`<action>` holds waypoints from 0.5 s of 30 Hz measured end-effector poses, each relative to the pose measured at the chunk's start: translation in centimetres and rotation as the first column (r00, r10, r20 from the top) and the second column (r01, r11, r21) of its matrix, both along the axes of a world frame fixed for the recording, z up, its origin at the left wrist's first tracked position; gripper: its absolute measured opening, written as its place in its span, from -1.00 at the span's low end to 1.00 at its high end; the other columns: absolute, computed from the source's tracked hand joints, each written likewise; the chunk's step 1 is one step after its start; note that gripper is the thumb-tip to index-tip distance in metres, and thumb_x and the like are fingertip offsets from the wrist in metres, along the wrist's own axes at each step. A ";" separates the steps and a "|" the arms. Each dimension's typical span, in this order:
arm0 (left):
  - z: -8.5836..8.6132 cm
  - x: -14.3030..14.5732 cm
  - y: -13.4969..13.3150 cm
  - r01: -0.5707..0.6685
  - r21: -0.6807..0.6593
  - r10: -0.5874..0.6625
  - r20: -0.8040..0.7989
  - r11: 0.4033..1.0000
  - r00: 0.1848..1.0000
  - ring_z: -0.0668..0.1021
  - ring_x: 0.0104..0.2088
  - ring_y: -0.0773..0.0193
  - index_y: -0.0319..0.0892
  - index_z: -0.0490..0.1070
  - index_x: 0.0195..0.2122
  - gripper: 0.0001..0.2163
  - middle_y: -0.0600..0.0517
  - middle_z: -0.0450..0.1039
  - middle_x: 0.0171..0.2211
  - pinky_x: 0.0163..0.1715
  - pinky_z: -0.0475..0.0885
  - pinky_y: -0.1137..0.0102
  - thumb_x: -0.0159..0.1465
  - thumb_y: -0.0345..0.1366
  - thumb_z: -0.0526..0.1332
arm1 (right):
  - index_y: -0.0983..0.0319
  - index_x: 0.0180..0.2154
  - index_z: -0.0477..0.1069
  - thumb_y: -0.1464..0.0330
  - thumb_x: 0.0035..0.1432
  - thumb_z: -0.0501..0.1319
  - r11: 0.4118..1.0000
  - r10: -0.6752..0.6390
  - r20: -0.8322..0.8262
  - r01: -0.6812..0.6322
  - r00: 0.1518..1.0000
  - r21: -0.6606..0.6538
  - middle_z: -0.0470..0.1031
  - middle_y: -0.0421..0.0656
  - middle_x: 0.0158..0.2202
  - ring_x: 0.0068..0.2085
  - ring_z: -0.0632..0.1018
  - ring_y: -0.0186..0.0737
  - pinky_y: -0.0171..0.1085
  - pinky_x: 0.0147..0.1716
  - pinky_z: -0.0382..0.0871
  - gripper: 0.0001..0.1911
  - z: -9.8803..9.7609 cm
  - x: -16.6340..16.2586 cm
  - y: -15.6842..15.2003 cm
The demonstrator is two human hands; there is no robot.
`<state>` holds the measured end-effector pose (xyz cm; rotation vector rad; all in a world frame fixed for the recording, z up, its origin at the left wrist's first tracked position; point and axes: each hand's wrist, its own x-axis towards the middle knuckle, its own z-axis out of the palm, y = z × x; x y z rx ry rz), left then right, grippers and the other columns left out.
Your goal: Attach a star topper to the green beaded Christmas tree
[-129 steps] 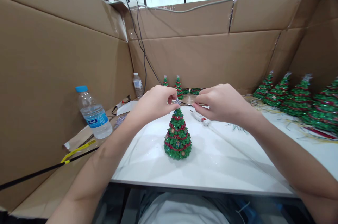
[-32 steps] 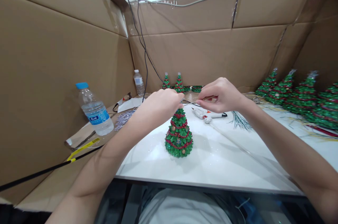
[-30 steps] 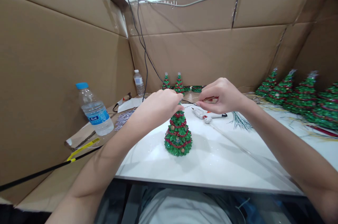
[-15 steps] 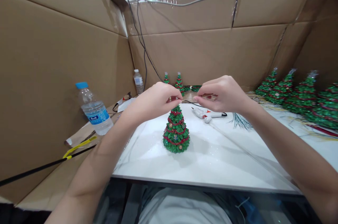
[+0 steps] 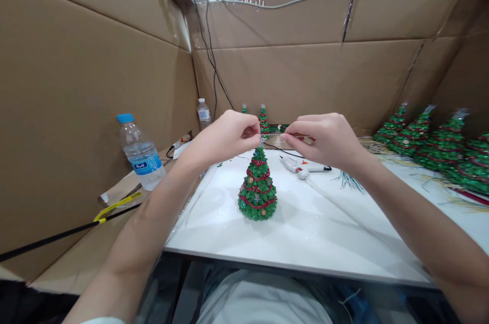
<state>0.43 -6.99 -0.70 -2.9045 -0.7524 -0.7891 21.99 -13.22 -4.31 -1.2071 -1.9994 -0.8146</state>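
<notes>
A small green Christmas tree (image 5: 257, 191) with red garland and little baubles stands upright on the white table. Just above its top, a thin pale strand (image 5: 272, 135) is stretched level between my two hands. My left hand (image 5: 235, 133), beside the tree's tip, pinches one end between thumb and fingers. The other end is pinched by my right hand (image 5: 324, 138), a short way to the right. Whether the strand is thread or wire I cannot tell. The tip of the tree is partly covered by the strand and my left fingers.
Behind my right hand lies a white glue gun (image 5: 305, 167), its cord trailing right. More decorated trees (image 5: 439, 145) line the right side, near loose strands (image 5: 349, 180). A water bottle (image 5: 144, 161) stands at left. Cardboard walls (image 5: 290, 74) enclose the table (image 5: 305, 242).
The strand between my hands now shows pulled straight just above the tree's tip. My left hand still pinches at the tip, and the whole view has shifted slightly.
</notes>
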 end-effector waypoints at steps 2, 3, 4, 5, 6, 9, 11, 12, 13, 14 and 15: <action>0.0 0.0 0.1 -0.019 -0.002 0.019 -0.011 1.000 1.000 0.37 -0.53 0.42 -0.24 0.43 -0.44 -0.85 0.08 0.39 -0.55 -0.51 0.21 0.50 0.17 -0.32 0.11 | 0.23 -0.48 0.49 0.28 0.20 0.12 1.000 -0.015 0.010 0.015 1.000 -0.004 0.50 -0.20 -0.53 -0.51 0.40 -0.38 -0.32 -0.53 0.05 -0.71 0.0 0.1 0.0; 0.0 -0.1 0.3 -0.032 0.004 0.032 -0.018 0.999 0.999 0.36 -0.53 0.42 -0.24 0.43 -0.45 -0.86 0.08 0.40 -0.55 -0.51 0.20 0.50 0.17 -0.33 0.11 | 0.23 -0.48 0.49 0.28 0.20 0.12 1.000 -0.025 0.013 0.025 1.000 -0.004 0.51 -0.20 -0.53 -0.51 0.41 -0.37 -0.32 -0.53 0.05 -0.71 0.0 0.1 0.0; 0.1 -0.2 0.4 -0.046 0.015 0.046 -0.022 0.999 0.999 0.36 -0.54 0.42 -0.24 0.43 -0.45 -0.86 0.07 0.40 -0.55 -0.50 0.21 0.50 0.16 -0.34 0.11 | 0.22 -0.49 0.49 0.27 0.21 0.12 0.999 -0.036 0.013 0.036 0.999 0.000 0.51 -0.20 -0.53 -0.51 0.41 -0.37 -0.32 -0.53 0.05 -0.70 0.1 0.2 -0.1; 0.1 -0.3 0.6 -0.065 0.029 0.066 -0.024 0.997 0.998 0.35 -0.54 0.42 -0.24 0.43 -0.46 -0.86 0.06 0.41 -0.55 -0.50 0.21 0.49 0.15 -0.35 0.11 | 0.22 -0.49 0.50 0.26 0.21 0.12 0.999 -0.047 0.012 0.047 0.999 0.005 0.51 -0.20 -0.53 -0.52 0.41 -0.37 -0.31 -0.53 0.05 -0.69 0.1 0.2 -0.1; 0.2 -0.4 0.8 -0.083 0.043 0.084 -0.026 0.996 0.996 0.35 -0.53 0.41 -0.24 0.44 -0.46 -0.86 0.05 0.42 -0.54 -0.49 0.22 0.48 0.15 -0.36 0.10 | 0.22 -0.50 0.50 0.25 0.21 0.12 0.998 -0.058 0.008 0.058 0.998 0.010 0.51 -0.20 -0.54 -0.52 0.41 -0.37 -0.31 -0.54 0.06 -0.69 0.2 0.3 -0.2; 0.3 -0.7 1.4 -0.156 0.076 0.158 -0.027 0.985 0.987 0.37 -0.51 0.37 -0.24 0.46 -0.46 -0.83 0.00 0.46 -0.50 -0.48 0.23 0.45 0.15 -0.35 0.09 | 0.21 -0.50 0.51 0.25 0.19 0.13 0.998 -0.069 0.013 0.069 0.998 0.012 0.52 -0.21 -0.54 -0.53 0.41 -0.37 -0.31 -0.54 0.06 -0.70 0.3 0.4 -0.5; 0.3 -0.8 1.7 -0.218 0.101 0.222 -0.036 0.971 0.974 0.38 -0.52 0.36 -0.24 0.46 -0.48 -0.82 -0.01 0.47 -0.50 -0.50 0.21 0.44 0.16 -0.33 0.09 | 0.21 -0.49 0.51 0.27 0.17 0.13 0.998 -0.069 0.038 0.069 0.997 0.000 0.51 -0.21 -0.55 -0.53 0.41 -0.37 -0.31 -0.55 0.05 -0.71 0.3 0.3 -0.5; 0.3 -0.8 1.8 -0.248 0.119 0.255 -0.042 0.961 0.966 0.37 -0.53 0.35 -0.24 0.46 -0.49 -0.80 -0.02 0.47 -0.51 -0.52 0.19 0.44 0.17 -0.32 0.09 | 0.21 -0.50 0.52 0.28 0.17 0.13 0.997 -0.072 0.055 0.073 0.996 -0.008 0.51 -0.21 -0.55 -0.53 0.40 -0.37 -0.31 -0.55 0.04 -0.71 0.2 0.2 -0.5; 0.3 -0.8 1.9 -0.278 0.138 0.287 -0.049 0.951 0.957 0.37 -0.53 0.35 -0.24 0.45 -0.51 -0.79 -0.02 0.46 -0.52 -0.53 0.18 0.43 0.18 -0.30 0.09 | 0.21 -0.50 0.52 0.28 0.16 0.12 0.997 -0.078 0.071 0.080 0.994 -0.015 0.50 -0.21 -0.56 -0.54 0.39 -0.38 -0.31 -0.56 0.02 -0.71 0.2 0.2 -0.5; 0.2 -0.8 2.0 -0.304 0.156 0.316 -0.057 0.940 0.947 0.38 -0.54 0.34 -0.23 0.45 -0.52 -0.77 -0.02 0.45 -0.53 -0.53 0.16 0.42 0.19 -0.29 0.09 | 0.21 -0.52 0.51 0.28 0.16 0.12 0.996 -0.087 0.086 0.090 0.992 -0.021 0.49 -0.21 -0.56 -0.55 0.37 -0.38 -0.31 -0.56 0.01 -0.70 0.1 0.1 -0.5; 0.2 -0.8 2.1 -0.325 0.170 0.340 -0.065 0.930 0.938 0.38 -0.54 0.33 -0.23 0.45 -0.52 -0.77 -0.03 0.46 -0.52 -0.53 0.16 0.42 0.19 -0.28 0.09 | 0.21 -0.53 0.51 0.28 0.16 0.11 0.995 -0.098 0.101 0.101 0.990 -0.026 0.48 -0.22 -0.57 -0.56 0.35 -0.38 -0.31 -0.57 -0.01 -0.69 0.1 0.0 -0.4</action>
